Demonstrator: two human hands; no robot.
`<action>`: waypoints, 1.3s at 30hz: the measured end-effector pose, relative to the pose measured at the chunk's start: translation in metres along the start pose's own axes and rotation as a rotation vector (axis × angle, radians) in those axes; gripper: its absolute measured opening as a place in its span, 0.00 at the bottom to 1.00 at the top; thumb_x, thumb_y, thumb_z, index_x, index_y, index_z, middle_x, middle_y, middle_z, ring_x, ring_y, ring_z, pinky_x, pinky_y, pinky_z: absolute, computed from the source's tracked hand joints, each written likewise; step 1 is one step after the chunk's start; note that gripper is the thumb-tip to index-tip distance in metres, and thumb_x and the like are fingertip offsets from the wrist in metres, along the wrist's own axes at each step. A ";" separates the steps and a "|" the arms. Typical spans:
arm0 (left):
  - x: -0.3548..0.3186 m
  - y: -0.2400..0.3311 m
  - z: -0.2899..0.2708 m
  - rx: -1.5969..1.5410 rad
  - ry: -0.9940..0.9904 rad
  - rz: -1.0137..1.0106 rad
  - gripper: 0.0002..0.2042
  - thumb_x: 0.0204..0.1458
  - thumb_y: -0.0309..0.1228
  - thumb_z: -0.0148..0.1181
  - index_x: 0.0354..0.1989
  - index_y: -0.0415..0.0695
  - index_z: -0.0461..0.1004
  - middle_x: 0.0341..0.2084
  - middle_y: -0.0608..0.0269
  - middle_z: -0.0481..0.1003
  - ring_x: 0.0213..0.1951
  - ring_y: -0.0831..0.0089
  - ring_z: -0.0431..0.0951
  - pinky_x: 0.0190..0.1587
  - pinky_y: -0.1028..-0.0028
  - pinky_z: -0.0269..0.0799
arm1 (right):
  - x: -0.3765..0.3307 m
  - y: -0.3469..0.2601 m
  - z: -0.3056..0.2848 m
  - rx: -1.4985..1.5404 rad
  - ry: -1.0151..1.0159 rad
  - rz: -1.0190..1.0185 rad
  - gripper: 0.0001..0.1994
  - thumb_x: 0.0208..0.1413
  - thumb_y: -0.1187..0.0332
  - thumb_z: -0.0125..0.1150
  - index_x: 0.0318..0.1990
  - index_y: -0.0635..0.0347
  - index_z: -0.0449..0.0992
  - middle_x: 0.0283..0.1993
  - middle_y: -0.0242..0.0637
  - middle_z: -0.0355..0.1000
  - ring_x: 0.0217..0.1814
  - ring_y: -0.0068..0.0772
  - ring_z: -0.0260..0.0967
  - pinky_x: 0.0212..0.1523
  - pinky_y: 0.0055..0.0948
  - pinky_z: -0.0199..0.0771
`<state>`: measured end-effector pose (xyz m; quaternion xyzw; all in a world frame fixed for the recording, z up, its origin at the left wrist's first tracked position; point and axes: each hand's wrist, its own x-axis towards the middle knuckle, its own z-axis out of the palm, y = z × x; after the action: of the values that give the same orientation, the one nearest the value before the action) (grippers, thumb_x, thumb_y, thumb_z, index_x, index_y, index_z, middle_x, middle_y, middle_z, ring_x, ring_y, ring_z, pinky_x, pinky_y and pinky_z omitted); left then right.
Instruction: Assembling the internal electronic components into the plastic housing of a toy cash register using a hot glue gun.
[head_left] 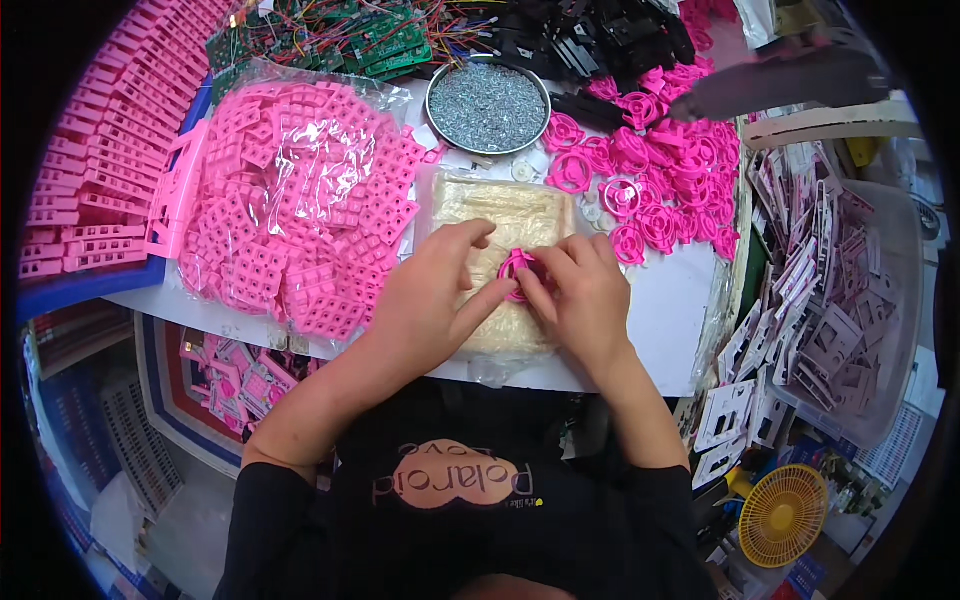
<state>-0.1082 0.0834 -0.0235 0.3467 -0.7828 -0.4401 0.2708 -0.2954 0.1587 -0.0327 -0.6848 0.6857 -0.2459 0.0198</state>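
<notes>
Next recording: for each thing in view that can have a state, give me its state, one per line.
Left hand: fingers closed on the ring part.
Right hand: fingers closed on the same part.
Pink plastic ring part: held between both hands, over the bag.
Clear plastic bag of pale pieces: lying flat.
Round metal bowl of small screws: nearly full.

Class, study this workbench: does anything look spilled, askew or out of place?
Nothing is plainly damaged. Both hands, left hand and right hand, hold one pink ring part. A few white discs lie scattered loose beside the pile of pink rings.
</notes>
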 end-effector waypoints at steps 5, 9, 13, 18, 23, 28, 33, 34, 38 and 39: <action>-0.025 0.005 -0.050 0.116 -0.032 -0.006 0.18 0.51 0.26 0.68 0.51 0.39 0.73 0.38 0.55 0.76 0.27 0.68 0.75 0.32 0.71 0.72 | 0.004 0.006 -0.003 0.082 -0.196 0.068 0.09 0.49 0.65 0.72 0.35 0.57 0.82 0.27 0.34 0.73 0.31 0.39 0.70 0.33 0.37 0.71; -0.044 0.002 -0.069 0.151 0.082 -0.024 0.14 0.48 0.19 0.67 0.45 0.38 0.76 0.36 0.57 0.77 0.28 0.72 0.75 0.30 0.75 0.70 | 0.006 0.009 -0.003 0.129 -0.183 0.041 0.09 0.51 0.63 0.69 0.29 0.57 0.77 0.25 0.36 0.73 0.31 0.42 0.71 0.31 0.40 0.70; -0.055 0.002 -0.076 0.177 0.128 -0.026 0.13 0.48 0.18 0.65 0.44 0.38 0.77 0.36 0.58 0.77 0.28 0.74 0.74 0.31 0.76 0.69 | -0.008 0.007 0.002 0.099 -0.041 0.065 0.09 0.52 0.64 0.68 0.29 0.57 0.75 0.26 0.36 0.73 0.29 0.41 0.71 0.29 0.39 0.70; -0.070 0.007 -0.092 0.206 0.227 -0.034 0.12 0.48 0.17 0.64 0.42 0.39 0.79 0.36 0.58 0.78 0.29 0.74 0.75 0.33 0.77 0.70 | -0.004 -0.001 0.010 0.049 -0.005 0.053 0.10 0.53 0.64 0.70 0.29 0.58 0.75 0.24 0.39 0.72 0.26 0.43 0.71 0.27 0.39 0.70; -0.046 0.012 -0.157 0.412 0.342 0.059 0.09 0.48 0.20 0.66 0.39 0.39 0.79 0.31 0.59 0.78 0.27 0.75 0.76 0.30 0.75 0.70 | 0.010 0.007 -0.002 0.070 -0.359 0.107 0.10 0.55 0.59 0.66 0.36 0.54 0.75 0.26 0.41 0.76 0.30 0.49 0.76 0.30 0.46 0.74; 0.003 -0.010 -0.265 0.722 0.704 0.044 0.07 0.55 0.30 0.63 0.37 0.39 0.79 0.29 0.59 0.79 0.27 0.70 0.77 0.31 0.72 0.70 | 0.007 0.001 -0.002 0.034 -0.330 0.128 0.11 0.54 0.61 0.67 0.38 0.55 0.75 0.25 0.42 0.76 0.28 0.51 0.75 0.30 0.47 0.73; -0.026 -0.081 -0.321 0.943 0.320 -0.525 0.25 0.51 0.47 0.67 0.47 0.35 0.77 0.40 0.48 0.80 0.43 0.58 0.81 0.46 0.64 0.75 | 0.007 -0.001 -0.004 0.113 -0.334 0.148 0.10 0.53 0.63 0.67 0.37 0.57 0.75 0.25 0.43 0.76 0.27 0.51 0.76 0.30 0.46 0.73; -0.030 -0.101 -0.319 0.953 0.251 -0.561 0.30 0.49 0.50 0.69 0.50 0.35 0.76 0.43 0.45 0.80 0.47 0.55 0.81 0.50 0.62 0.75 | 0.008 -0.001 -0.004 0.115 -0.334 0.147 0.10 0.53 0.63 0.67 0.37 0.57 0.75 0.25 0.43 0.76 0.27 0.50 0.76 0.30 0.46 0.73; -0.019 -0.125 -0.303 0.767 0.241 -0.524 0.40 0.40 0.57 0.70 0.53 0.34 0.74 0.45 0.43 0.78 0.48 0.50 0.79 0.53 0.60 0.74 | 0.006 0.007 -0.006 0.118 -0.346 0.179 0.10 0.53 0.63 0.67 0.37 0.57 0.75 0.25 0.42 0.76 0.28 0.49 0.76 0.30 0.44 0.73; -0.018 -0.124 -0.302 0.744 0.237 -0.484 0.34 0.40 0.56 0.70 0.45 0.38 0.75 0.41 0.46 0.78 0.45 0.51 0.79 0.47 0.58 0.74 | 0.007 0.007 -0.007 0.125 -0.351 0.182 0.10 0.53 0.63 0.67 0.38 0.56 0.75 0.25 0.41 0.76 0.28 0.49 0.76 0.30 0.44 0.73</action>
<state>0.1609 -0.1002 0.0066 0.6411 -0.7478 -0.1369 0.1049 -0.3045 0.1543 -0.0269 -0.6497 0.7143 -0.1620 0.2036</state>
